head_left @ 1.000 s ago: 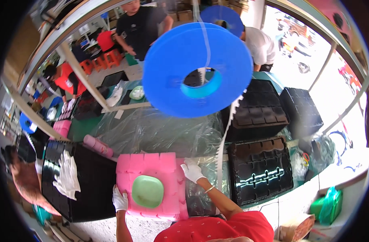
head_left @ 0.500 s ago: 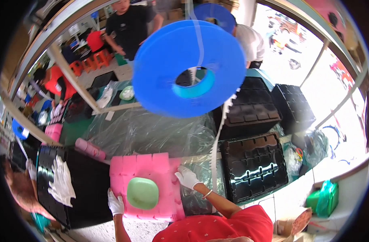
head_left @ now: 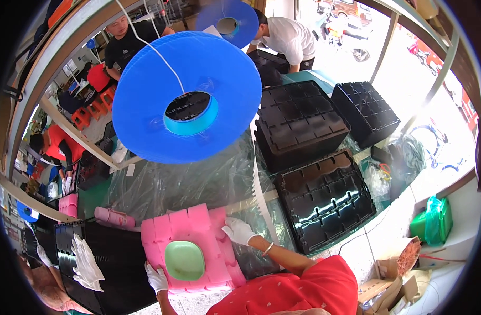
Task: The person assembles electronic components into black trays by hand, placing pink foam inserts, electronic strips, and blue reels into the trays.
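Observation:
A stack of pink slotted foam sheets [head_left: 219, 252] lies in front of me at the near edge of the table, the upper piece offset from the one below. On top rests a light green square dish [head_left: 184, 261] with rounded corners; its inside looks bare. My left hand [head_left: 156, 277], in a white glove, lies with fingers apart against the foam's lower left edge. Also gloved in white, my right hand [head_left: 238, 231] touches the right edge of the stack, fingers stretched toward it. Neither hand touches the dish.
Left stands a black tray stack [head_left: 114, 257] with white gloves [head_left: 86, 265] on it, beside a pink roll [head_left: 114, 217]. Black trays [head_left: 327, 202] are at right. A large blue reel [head_left: 140, 105] hangs ahead, trailing a white toothed strip [head_left: 259, 184]. Other people work beyond.
The view has shifted, so the blue reel and trays appear farther left. Both my hands stay at the pink foam. A person in a white shirt now shows bending over a black tray.

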{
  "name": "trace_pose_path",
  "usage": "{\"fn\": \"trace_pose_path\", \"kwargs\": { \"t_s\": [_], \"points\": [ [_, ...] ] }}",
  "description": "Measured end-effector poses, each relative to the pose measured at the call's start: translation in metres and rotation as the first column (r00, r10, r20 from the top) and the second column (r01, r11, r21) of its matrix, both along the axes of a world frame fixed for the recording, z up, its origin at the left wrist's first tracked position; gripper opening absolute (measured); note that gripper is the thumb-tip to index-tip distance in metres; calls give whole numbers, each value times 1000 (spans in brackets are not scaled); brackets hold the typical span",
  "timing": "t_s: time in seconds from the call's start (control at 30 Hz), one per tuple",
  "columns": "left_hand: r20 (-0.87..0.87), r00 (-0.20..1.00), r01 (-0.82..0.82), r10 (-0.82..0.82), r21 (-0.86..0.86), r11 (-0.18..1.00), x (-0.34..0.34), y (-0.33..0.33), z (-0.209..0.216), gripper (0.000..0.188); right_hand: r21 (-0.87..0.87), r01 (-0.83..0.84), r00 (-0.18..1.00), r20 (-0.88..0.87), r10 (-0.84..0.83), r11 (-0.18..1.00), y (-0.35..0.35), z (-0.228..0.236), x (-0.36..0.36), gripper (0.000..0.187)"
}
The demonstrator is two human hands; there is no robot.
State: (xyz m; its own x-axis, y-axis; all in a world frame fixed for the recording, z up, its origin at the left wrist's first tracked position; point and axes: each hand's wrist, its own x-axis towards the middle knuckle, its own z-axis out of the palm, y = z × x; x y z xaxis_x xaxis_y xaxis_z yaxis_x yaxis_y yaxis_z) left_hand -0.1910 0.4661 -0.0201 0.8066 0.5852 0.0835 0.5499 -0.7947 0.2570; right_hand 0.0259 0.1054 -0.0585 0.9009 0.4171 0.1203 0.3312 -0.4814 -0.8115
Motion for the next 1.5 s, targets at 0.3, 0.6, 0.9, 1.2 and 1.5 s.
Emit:
{"fn": "trace_pose_path", "kwargs": {
  "t_s": [0.3, 0.6, 0.9, 1.2, 1.5],
  "points": [
    [17, 999, 32, -32, 7, 999, 2, 1, -1, 56, -1, 26, 1000, 8, -26, 1000, -2, 9, -5, 34],
    [12, 1000, 18, -17, -38, 999, -1, 3, -4, 57, 1, 18, 998, -66, -18, 1000, -10, 5, -15, 33],
    [10, 1000, 2, -2, -24, 1000, -3, 4, -10, 57, -28, 10, 997, -78, -12, 1000, -7, 2, -16, 33],
    [49, 998, 29, -25, -75, 997, 9, -3, 3, 56, -240, 320, 918, 318, -238, 916, 56, 23, 132, 52],
    [96, 995, -3, 13, -111, 994, 7, -22, 3, 63, -748, -37, 986, 82, 147, 663, 74, -38, 214, 57]
  ]
}}
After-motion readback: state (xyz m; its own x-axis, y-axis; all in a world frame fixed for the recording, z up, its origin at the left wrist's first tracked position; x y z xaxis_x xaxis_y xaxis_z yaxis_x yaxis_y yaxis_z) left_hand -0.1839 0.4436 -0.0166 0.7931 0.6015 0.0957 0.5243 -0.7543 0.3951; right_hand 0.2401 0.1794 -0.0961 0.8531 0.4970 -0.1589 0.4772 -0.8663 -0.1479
